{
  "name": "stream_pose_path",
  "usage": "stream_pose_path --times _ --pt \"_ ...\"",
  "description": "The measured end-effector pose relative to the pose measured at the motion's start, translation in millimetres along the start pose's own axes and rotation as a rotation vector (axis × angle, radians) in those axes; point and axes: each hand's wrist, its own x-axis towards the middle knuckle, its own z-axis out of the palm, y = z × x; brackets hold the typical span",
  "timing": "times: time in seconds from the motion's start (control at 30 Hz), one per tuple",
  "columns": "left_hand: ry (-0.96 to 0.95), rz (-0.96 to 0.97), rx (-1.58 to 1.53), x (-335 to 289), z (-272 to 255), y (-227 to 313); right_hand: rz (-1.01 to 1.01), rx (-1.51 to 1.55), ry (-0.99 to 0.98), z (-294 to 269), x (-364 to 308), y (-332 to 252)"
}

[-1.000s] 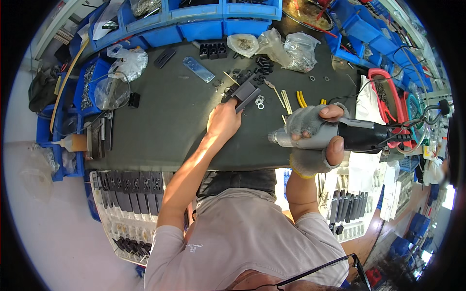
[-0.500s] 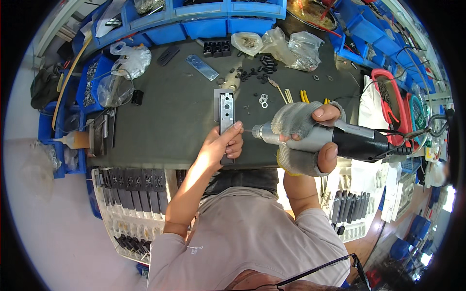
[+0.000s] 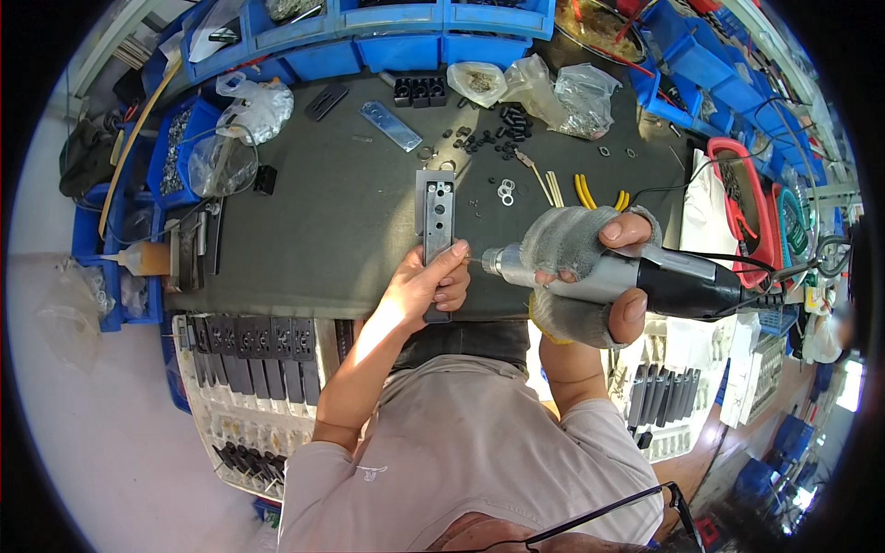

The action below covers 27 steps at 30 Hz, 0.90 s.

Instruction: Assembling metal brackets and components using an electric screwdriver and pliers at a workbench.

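A long grey metal bar (image 3: 436, 214) with several holes lies lengthwise on the dark bench mat (image 3: 323, 230). My left hand (image 3: 426, 286), bare, grips the bar's near end by its edge. My right hand (image 3: 584, 269) wears a grey knit glove and is closed round a silver and black handheld rotary tool (image 3: 636, 274). The tool lies level and points left. Its thin bit (image 3: 473, 260) reaches the bar's right edge, just above my left fingers.
Loose black parts and washers (image 3: 493, 138), clear plastic bags (image 3: 553, 88), a second flat metal strip (image 3: 390, 125) and yellow-handled pliers (image 3: 590, 192) lie on the far mat. Blue bins (image 3: 406, 23) line the back and left. White trays of dark parts (image 3: 249, 355) sit at the near edge.
My left hand pulled the metal bar from the far mat toward me and turned it lengthwise. My right hand brought the rotary tool left until its bit met the bar.
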Motion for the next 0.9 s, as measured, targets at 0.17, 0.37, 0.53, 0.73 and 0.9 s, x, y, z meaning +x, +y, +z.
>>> stream_pose_path --times 0.17,0.37,0.53,0.73,0.9 --pt "-0.013 0.000 0.011 1.9 -2.6 -1.6 -0.003 -0.008 -0.004 -0.8 0.6 0.5" --pt "-0.012 -0.004 0.019 0.7 -1.9 -0.6 0.019 -0.009 -0.022 0.1 0.8 0.3" --pt "-0.022 -0.014 0.025 2.4 -3.7 -2.4 0.000 -0.014 -0.030 -5.9 1.4 4.0" --pt "0.000 -0.026 0.010 2.1 -1.5 -2.7 0.015 0.011 -0.015 -5.0 0.2 5.2" --pt "0.024 -0.029 0.041 1.6 -0.8 -2.6 0.004 -0.001 -0.041 -13.3 -1.6 8.6"
